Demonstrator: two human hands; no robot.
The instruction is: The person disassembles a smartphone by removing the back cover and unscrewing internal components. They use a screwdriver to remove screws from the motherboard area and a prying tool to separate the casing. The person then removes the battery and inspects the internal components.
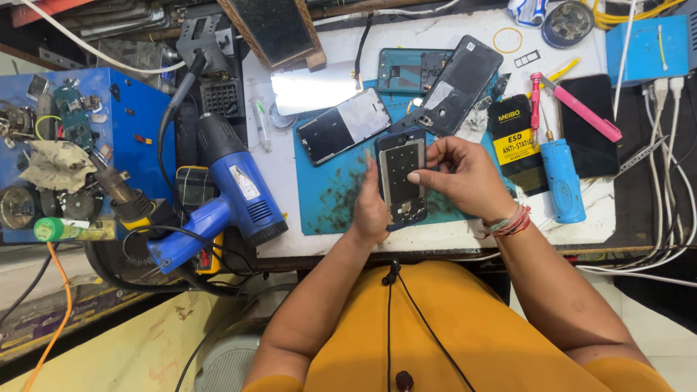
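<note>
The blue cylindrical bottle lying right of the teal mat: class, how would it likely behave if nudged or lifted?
The blue bottle lies on its side, so its round body would probably roll if pushed sideways. The black packet beside it might stop it on the left. Its smooth surface could be somewhat slippery. It looks rigid, likely keeping its shape when lifted.

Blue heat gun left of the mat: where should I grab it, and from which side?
Probably by the blue heat gun's handle, the lighter blue part angling down-left from the barrel body. Come from the person's left and near side: its cord and a blue equipment box crowd the far side, and the nozzle end near the cable is best avoided.
</note>
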